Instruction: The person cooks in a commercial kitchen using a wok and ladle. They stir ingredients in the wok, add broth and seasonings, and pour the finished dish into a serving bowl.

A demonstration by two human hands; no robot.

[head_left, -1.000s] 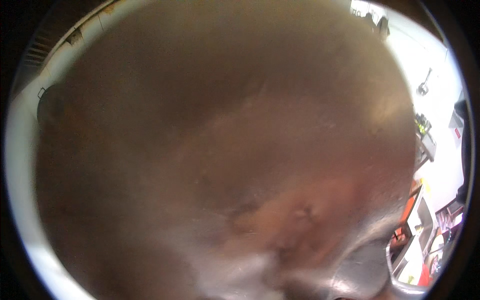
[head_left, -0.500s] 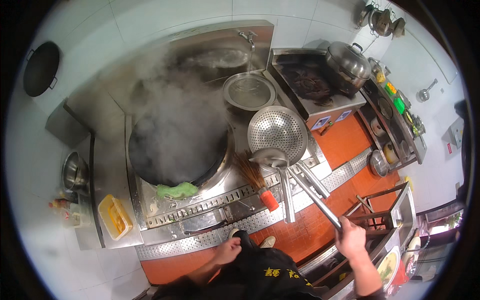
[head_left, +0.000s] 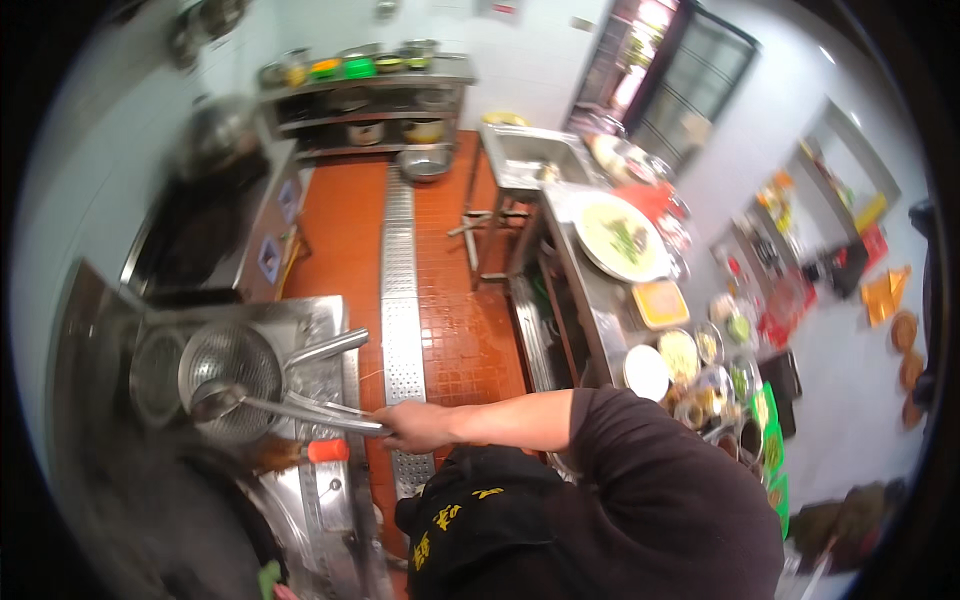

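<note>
My right hand (head_left: 415, 425) is closed around the long metal handle of a ladle (head_left: 216, 400). My forearm reaches left across my dark apron (head_left: 470, 520). The ladle's bowl rests on the rim of a round perforated metal strainer (head_left: 232, 372), which lies on the steel stove top (head_left: 330, 320) at the left. A tool with a red handle (head_left: 327, 450) lies just below the ladle. My left hand is out of view.
An orange tiled floor (head_left: 460, 330) with a metal drain grate (head_left: 400, 320) runs away from me. On the right, a steel prep table (head_left: 590, 310) holds plates and several bowls of ingredients. A sink (head_left: 525, 150) and a shelf of pots (head_left: 360, 100) stand at the back.
A brown blur covered the lens, then the steaming wok showed from above. The view has now swung so the stove sits at the left. My right hand still holds the ladle handle.
</note>
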